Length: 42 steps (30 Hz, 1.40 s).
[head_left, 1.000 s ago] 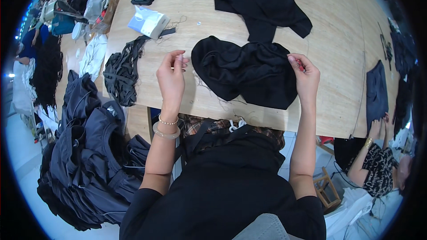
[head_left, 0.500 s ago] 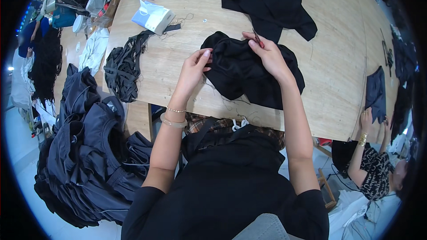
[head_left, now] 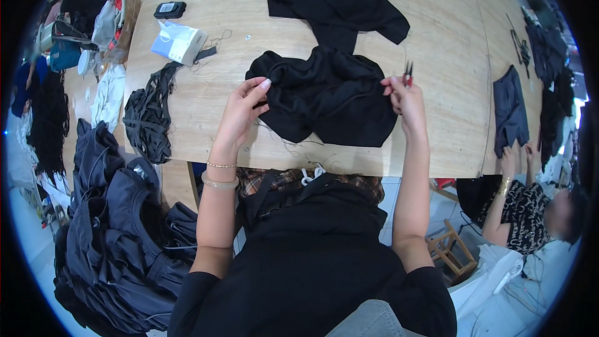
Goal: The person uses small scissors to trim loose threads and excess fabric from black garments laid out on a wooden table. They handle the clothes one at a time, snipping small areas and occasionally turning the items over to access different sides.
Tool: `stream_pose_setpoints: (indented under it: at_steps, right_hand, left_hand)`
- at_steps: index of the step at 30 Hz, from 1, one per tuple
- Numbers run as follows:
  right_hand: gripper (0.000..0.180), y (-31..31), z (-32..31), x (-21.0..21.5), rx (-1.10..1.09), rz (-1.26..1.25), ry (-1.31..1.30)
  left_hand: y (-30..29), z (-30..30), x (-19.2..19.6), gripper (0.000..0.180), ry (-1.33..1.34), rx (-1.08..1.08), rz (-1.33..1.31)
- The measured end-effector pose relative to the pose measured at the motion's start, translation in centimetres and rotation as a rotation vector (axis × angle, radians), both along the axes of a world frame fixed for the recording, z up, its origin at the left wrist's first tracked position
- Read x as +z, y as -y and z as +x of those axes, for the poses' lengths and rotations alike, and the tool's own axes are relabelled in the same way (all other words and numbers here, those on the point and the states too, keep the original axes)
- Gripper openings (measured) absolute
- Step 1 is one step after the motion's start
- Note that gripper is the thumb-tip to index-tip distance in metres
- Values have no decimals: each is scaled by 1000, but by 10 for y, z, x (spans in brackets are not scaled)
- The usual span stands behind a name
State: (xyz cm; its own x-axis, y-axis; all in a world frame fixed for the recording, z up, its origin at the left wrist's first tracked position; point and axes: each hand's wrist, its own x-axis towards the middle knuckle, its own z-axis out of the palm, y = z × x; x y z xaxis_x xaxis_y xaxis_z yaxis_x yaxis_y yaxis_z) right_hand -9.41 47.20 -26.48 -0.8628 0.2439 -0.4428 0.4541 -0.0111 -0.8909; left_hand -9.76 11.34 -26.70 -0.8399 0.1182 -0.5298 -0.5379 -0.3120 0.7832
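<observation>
A black garment lies bunched on the wooden table in front of me. My left hand pinches its left edge between thumb and fingers. At the opposite edge my right hand has thumb and fingertips closed at the cloth. Small red-handled thread snips are held in that same hand, with their dark blades pointing up and away from me. The folds hide what lies under the garment.
More black garments lie at the far side. Left are a tissue pack, a black device, dark fabric strips and piled dark garments. A co-worker's hands touch a dark piece at right.
My right hand has moved from the garment's top to its right edge, and the cloth is spread wider. The whole view has shifted, so the table things appear further left.
</observation>
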Motion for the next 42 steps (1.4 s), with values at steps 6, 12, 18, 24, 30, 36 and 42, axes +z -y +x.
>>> stream_pose_setpoints:
  at_steps: [6,12,18,24,30,36,42]
  right_hand:
    - [39,13,0,-14,41,-196,117]
    - [38,28,-12,-3,11,-728,171]
    - [27,34,-15,7,75,-882,129]
    - [28,25,-35,62,160,177,-264]
    - [19,6,-102,174,213,938,-650]
    - [22,-5,-79,309,526,418,-987]
    - [18,31,-139,300,357,484,-1053]
  left_hand:
    - [-6,2,4,46,8,43,38]
    - [-3,7,0,43,-6,-146,92]
    - [-5,16,2,40,-12,-147,272]
    - [15,-10,38,41,-407,85,-320]
    - [32,-95,152,54,-1134,174,-1294]
    - [50,-65,296,66,-1293,-54,-735]
    - [84,-118,281,63,-1413,222,-1212]
